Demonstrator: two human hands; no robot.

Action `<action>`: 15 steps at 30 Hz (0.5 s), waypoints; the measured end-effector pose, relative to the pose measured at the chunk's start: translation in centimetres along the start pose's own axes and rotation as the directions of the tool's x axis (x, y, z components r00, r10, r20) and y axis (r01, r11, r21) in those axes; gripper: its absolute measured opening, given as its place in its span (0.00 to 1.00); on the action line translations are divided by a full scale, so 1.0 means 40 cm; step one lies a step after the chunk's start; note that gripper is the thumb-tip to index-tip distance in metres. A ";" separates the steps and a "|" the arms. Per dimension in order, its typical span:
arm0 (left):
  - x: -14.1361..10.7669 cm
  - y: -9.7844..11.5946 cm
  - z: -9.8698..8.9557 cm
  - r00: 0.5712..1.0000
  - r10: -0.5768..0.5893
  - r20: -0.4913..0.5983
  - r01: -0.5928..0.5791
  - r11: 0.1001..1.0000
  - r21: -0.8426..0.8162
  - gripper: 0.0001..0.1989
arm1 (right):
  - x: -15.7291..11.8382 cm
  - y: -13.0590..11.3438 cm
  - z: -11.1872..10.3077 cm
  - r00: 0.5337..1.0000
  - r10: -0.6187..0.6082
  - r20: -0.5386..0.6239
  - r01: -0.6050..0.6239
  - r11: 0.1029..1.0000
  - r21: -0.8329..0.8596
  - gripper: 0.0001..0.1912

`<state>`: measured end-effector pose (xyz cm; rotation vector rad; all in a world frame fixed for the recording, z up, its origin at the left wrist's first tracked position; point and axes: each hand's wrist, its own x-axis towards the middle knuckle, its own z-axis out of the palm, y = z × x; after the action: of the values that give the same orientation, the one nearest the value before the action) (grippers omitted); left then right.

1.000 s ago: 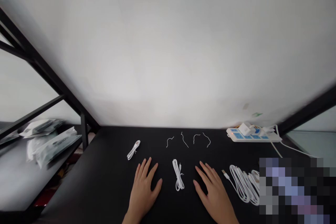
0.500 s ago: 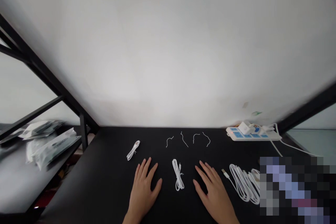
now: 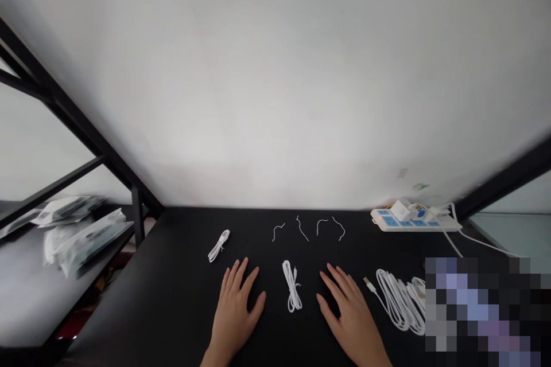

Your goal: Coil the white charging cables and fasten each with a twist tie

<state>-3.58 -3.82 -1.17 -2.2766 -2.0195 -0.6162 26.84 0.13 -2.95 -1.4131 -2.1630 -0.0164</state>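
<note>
White coiled cable (image 3: 292, 287) lies between left hand (image 3: 237, 308) and right hand (image 3: 349, 315).

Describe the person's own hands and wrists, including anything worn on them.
The left hand and right hand are bare, with slim fingers: no gloves, rings, bracelets or watch show. No sleeve appears before the wrists leave the picture.

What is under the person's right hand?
The right hand rests spread on the black desk, beside a coiled white cable. Desk shows around it; the surface beneath the palm is covered, so anything there cannot be seen.
</note>
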 end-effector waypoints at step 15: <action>0.002 0.007 -0.009 1.000 -0.015 -0.008 0.015 0.999 -0.039 0.25 | -0.005 0.003 0.002 1.000 0.005 0.028 -0.004 1.000 -0.022 0.25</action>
<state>-3.42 -3.90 -0.77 -2.2777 -2.0408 -0.6704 26.97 0.03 -3.13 -1.4389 -2.1891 -0.0187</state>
